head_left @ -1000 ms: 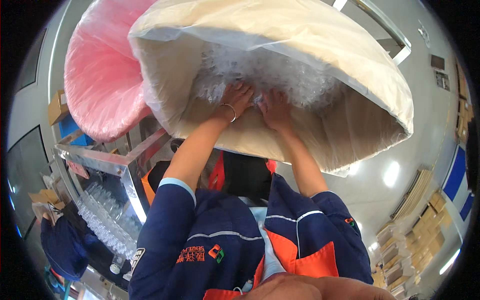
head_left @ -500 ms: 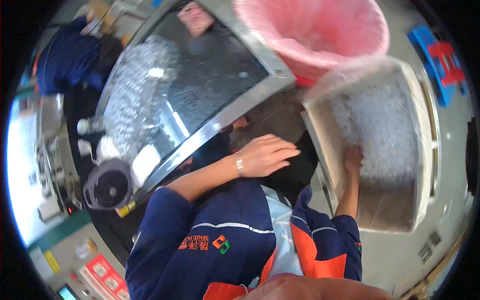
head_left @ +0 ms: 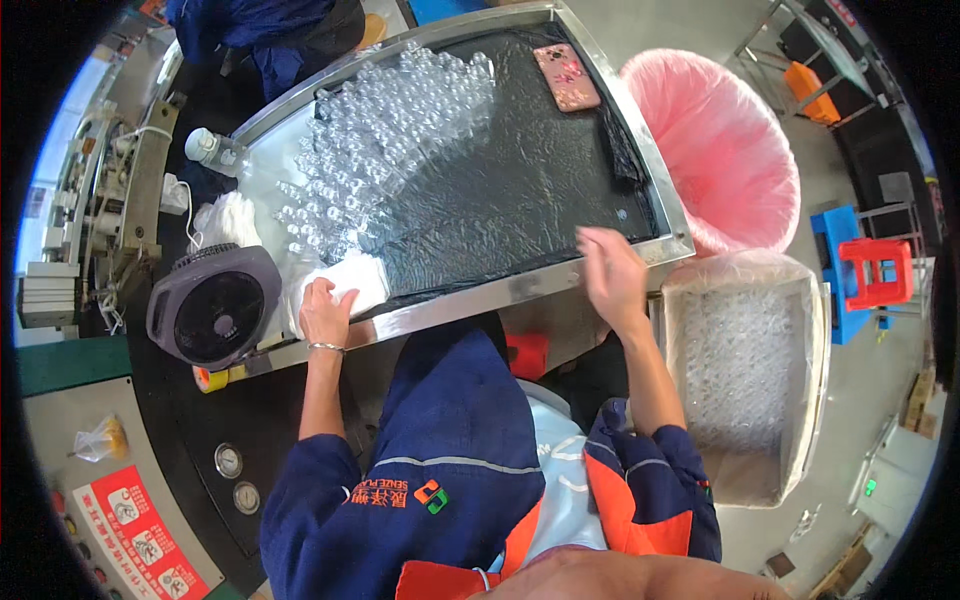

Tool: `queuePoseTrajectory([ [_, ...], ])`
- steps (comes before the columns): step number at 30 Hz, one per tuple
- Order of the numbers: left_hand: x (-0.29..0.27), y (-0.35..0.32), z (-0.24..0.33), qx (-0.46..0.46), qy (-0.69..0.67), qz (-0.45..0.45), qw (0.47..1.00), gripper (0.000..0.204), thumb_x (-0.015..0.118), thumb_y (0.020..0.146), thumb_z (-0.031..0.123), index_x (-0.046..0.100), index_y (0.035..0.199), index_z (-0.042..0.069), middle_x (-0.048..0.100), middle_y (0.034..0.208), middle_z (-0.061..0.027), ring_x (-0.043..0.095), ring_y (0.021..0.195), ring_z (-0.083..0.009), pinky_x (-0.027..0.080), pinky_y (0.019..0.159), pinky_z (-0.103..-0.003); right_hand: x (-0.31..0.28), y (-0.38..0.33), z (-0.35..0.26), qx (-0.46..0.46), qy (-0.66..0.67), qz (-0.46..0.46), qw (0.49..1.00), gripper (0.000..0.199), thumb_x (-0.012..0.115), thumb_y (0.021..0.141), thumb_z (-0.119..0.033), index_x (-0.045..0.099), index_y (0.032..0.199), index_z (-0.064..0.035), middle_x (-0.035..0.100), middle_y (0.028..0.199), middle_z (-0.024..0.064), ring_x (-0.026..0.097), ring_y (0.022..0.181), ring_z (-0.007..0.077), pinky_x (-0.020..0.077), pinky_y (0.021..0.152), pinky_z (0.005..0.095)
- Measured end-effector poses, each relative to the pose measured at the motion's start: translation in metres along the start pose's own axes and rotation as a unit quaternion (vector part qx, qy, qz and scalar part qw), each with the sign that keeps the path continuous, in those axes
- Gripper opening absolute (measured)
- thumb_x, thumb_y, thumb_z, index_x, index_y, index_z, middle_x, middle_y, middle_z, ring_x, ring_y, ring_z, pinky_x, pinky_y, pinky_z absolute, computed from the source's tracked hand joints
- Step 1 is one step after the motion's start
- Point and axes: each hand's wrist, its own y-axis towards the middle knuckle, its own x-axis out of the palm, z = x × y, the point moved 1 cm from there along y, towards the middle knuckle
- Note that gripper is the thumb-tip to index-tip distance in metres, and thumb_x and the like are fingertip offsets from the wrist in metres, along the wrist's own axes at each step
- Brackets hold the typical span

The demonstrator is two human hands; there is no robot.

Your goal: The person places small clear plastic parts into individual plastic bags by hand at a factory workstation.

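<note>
At the far left, a capped clear bottle (head_left: 215,150) is seen tilted beside the metal-rimmed table (head_left: 500,298), with a dark grey fan (head_left: 222,315) nearer the body and a roll of yellow tape (head_left: 210,378) below it. The left hand (head_left: 325,315) is placed on a folded white cloth (head_left: 370,280) at the table's near left corner, its thumb parted from the fingers; whether the cloth is pinched or only pressed cannot be told. The cloth would be best handled by a full fold rather than a loose corner, so that no edge is dragged, and the wrist is best held low, clear of the fan. Just beyond the cloth, clear plastic pieces (head_left: 390,140) are massed on the black table surface; since they look light and smooth, sweeping contact should be avoided lest they be scattered. Farther right, a phone in a pink case (head_left: 567,77) is set near the far rim. The right hand (head_left: 613,275) is held by the near rim, fingers extended close together, with nothing seen in its grasp; contact with the metal cannot be judged. Beyond, a pink-lined tub (head_left: 715,150) and a film-lined carton (head_left: 740,480) of small clear pieces (head_left: 740,370) are seen, the carton being best left unbumped by the right elbow.
</note>
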Motion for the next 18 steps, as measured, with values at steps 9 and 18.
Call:
queuePoseTrajectory([
  [9, 0.012, -0.021, -0.032, -0.179, -0.194, -0.003, 0.964, 0.009, 0.067, 0.083, 0.009, 0.064, 0.083, 0.0, 0.066, 0.077, -0.0145, 0.064, 0.07, -0.0309, 0.05, 0.066, -0.04, 0.171, 0.144, 0.0, -0.053, -0.165, -0.154, 0.973, 0.052, 0.062, 0.087, -0.013, 0.044, 0.135, -0.0146, 0.056, 0.109, 0.0189, 0.061, 0.093, 0.0341, 0.051, 0.078, 0.0447],
  [18, 0.013, -0.018, -0.031, -0.158, -0.25, 0.014, 0.955, 0.007, 0.066, 0.083, 0.006, 0.063, 0.081, 0.0, 0.062, 0.072, -0.0127, 0.059, 0.06, -0.0268, 0.046, 0.058, -0.037, 0.2, 0.128, 0.048, -0.004, -0.283, -0.032, 0.958, 0.039, 0.07, 0.081, -0.02, 0.048, 0.112, -0.0097, 0.059, 0.091, 0.015, 0.063, 0.077, 0.0368, 0.0519, 0.066, 0.046],
])
